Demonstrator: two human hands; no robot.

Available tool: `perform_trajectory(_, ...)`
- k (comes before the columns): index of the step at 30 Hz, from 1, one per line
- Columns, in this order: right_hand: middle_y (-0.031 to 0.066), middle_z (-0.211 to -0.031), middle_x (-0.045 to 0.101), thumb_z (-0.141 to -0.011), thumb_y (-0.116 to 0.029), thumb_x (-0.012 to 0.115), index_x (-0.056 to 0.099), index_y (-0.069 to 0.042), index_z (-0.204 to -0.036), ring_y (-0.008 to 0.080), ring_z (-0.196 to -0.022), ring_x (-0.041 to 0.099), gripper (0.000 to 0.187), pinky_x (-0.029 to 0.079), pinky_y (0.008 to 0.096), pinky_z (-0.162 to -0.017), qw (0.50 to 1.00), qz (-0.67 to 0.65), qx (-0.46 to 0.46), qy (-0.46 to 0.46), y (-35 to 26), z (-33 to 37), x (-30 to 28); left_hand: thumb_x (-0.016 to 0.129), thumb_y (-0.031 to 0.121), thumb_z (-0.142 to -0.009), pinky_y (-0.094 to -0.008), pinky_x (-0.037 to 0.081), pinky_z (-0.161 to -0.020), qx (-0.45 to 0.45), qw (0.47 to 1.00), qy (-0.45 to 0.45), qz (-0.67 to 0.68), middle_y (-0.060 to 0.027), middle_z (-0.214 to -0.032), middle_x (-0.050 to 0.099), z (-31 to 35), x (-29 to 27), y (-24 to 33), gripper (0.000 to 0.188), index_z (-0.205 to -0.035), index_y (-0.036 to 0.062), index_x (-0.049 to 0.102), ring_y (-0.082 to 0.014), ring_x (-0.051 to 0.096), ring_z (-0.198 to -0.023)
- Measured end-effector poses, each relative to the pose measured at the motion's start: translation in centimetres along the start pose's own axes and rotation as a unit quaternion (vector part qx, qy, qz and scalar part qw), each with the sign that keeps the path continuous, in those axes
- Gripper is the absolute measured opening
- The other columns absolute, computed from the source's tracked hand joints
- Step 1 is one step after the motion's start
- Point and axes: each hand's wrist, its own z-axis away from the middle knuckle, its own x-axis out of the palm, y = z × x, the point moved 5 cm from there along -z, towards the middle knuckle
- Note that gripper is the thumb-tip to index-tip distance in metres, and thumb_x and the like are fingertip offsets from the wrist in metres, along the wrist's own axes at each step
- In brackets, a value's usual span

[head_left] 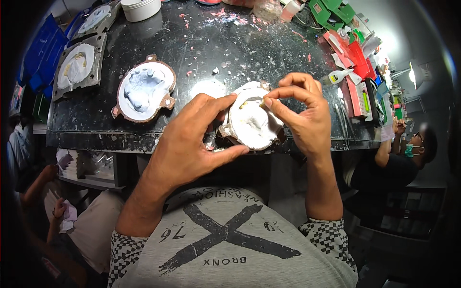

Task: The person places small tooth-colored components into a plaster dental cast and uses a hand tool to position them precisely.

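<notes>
A metal dental flask half (224,131) filled with white plaster (259,135) lies near the table's front edge. My left hand (189,137) grips it from the left, forefinger at the far rim and thumb at the near rim. Small yellowish pieces show in the plaster's hollow. Over the far right rim, my right hand (307,115) has thumb and forefinger pinched together; anything between them is too small to make out. To the left stands another flask half (114,111), its plaster bearing a bluish-grey arch-shaped cast (144,88).
More plaster-filled flask parts (77,67) and blue bins (43,53) stand at far left, near a white tub (140,9). Pink scraps litter the back. At right are a red tray (357,55), a white-nozzled bottle (336,76) and thin metal tools (343,113). Other people sit on both sides.
</notes>
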Motion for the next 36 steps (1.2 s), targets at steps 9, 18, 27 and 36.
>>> perform_trajectory(9, 0.0057, -0.112, 0.063, -0.083, -0.017, 0.089, 0.084, -0.009, -0.095, 0.0244, -0.115, 0.051, 0.016, 0.042, 0.0384, -0.102, 0.994, 0.05, 0.07, 0.065, -0.3, 1.4, -0.1, 0.096, 0.048, -0.068, -0.038, 0.051, -0.071, 0.088, 0.978, 0.03, -0.188, -0.0053, -0.084, 0.06, -0.2, 1.9, 1.2, 0.075, -0.121, 0.0039, 0.068, -0.0234, 0.059, -0.08)
perform_trajectory(18, 0.0059, -0.108, 0.064, -0.085, -0.016, 0.086, 0.082, -0.006, -0.096, 0.0242, -0.111, 0.053, 0.016, 0.042, 0.0373, -0.099, 0.986, 0.153, 0.066, -0.016, -1.6, 0.3, -1.2, 0.093, 0.038, -0.074, -0.0384, 0.049, -0.072, 0.131, 0.98, -0.001, -0.15, -0.0033, -0.081, 0.059, -0.1, 1.9, 1.1, 0.048, -0.104, 0.0067, 0.072, -0.0232, 0.058, -0.077)
perform_trajectory(27, 0.0074, -0.1, 0.066, -0.083, -0.014, 0.085, 0.081, -0.005, -0.093, 0.0276, -0.107, 0.056, 0.014, 0.046, 0.0394, -0.095, 0.975, 0.203, 0.032, -0.088, -2.6, -0.9, -1.3, 0.094, 0.035, -0.073, -0.0389, 0.049, -0.072, 0.123, 0.984, -0.004, -0.128, -0.0049, -0.083, 0.062, -0.1, 1.6, 0.6, 0.048, -0.105, 0.0057, 0.072, -0.0243, 0.059, -0.078)
perform_trajectory(36, 0.0067, -0.099, 0.068, -0.088, -0.013, 0.084, 0.082, -0.004, -0.095, 0.0226, -0.1, 0.059, 0.012, 0.047, 0.0352, -0.09, 0.995, 0.077, 0.063, -0.005, -0.5, 0.6, -2.1, 0.095, 0.032, -0.072, -0.0389, 0.05, -0.071, 0.115, 0.987, 0.001, -0.11, -0.0048, -0.082, 0.063, -0.3, 1.5, 0.7, 0.048, -0.105, 0.0059, 0.072, -0.0244, 0.059, -0.076)
